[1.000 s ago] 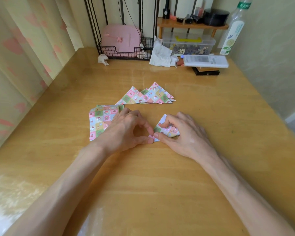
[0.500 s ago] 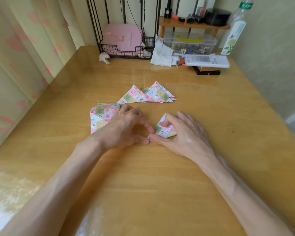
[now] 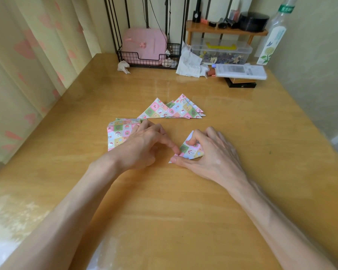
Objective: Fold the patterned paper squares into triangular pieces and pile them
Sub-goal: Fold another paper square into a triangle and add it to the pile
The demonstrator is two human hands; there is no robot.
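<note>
A patterned paper piece (image 3: 190, 152) lies folded on the wooden table (image 3: 242, 133) under my hands. My right hand (image 3: 209, 152) covers its right side, thumb along the bottom edge and index finger curled onto its top. My left hand (image 3: 144, 145) has its index fingertip pressing the piece's lower left corner, the other fingers curled. A stack of unfolded patterned squares (image 3: 118, 133) lies partly under my left hand. Behind them sits a pile of folded triangles (image 3: 174, 110).
At the back stand a black wire basket (image 3: 137, 57) holding a pink case, crumpled tissues (image 3: 189, 64), a clear plastic box (image 3: 220, 51), a small wooden shelf (image 3: 226, 31), a white box (image 3: 240, 71) and a tall bottle (image 3: 274, 38). A curtain (image 3: 23, 75) hangs left.
My hands stayed on the folded piece; the left index fingertip slid slightly along its lower left corner. The view shifted a little.
</note>
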